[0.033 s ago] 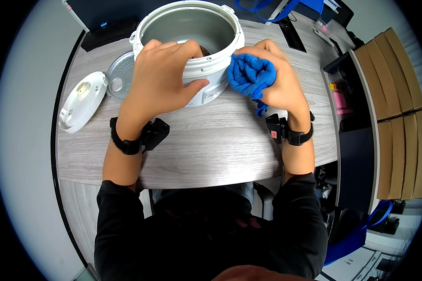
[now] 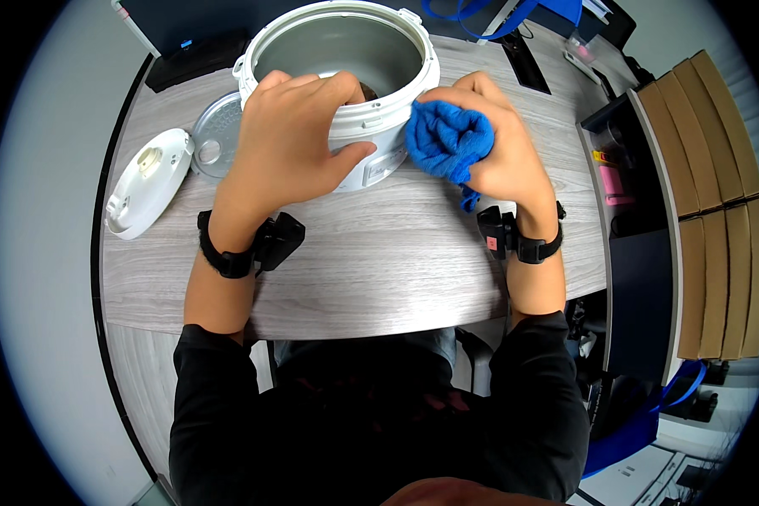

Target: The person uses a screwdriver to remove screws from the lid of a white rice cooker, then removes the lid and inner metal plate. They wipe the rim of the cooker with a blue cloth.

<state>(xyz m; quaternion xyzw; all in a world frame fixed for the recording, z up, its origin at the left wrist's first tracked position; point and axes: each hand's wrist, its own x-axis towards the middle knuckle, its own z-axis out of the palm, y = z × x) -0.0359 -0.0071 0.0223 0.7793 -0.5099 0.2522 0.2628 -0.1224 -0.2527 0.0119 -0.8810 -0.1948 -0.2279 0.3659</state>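
A white cooker body (image 2: 379,139) with a grey inner wall stands at the far side of the desk, its top uncovered. My left hand (image 2: 293,143) grips its near rim, fingers hooked over the inside and thumb outside; the fingertips are hidden. In my right hand (image 2: 514,148) is a bunched blue cloth (image 2: 449,139), pressed against the cooker's right outer side. Part of the cloth hangs below the hand. Left of the cooker lie a white oval lid (image 2: 150,181) and a round grey metal plate (image 2: 219,126), partly hidden behind my left hand.
The wood-grain desk (image 2: 371,261) curves along its near edge. A black device (image 2: 196,63) sits at the back left. Blue straps (image 2: 514,17) hang at the back. On the right, a shelf (image 2: 641,253) holds a pink item (image 2: 614,184), beside several cardboard boxes (image 2: 717,202).
The blue cloth has shifted slightly left along the cooker's side, and my right hand's fingers moved with it. My left hand and the cooker stay in place.
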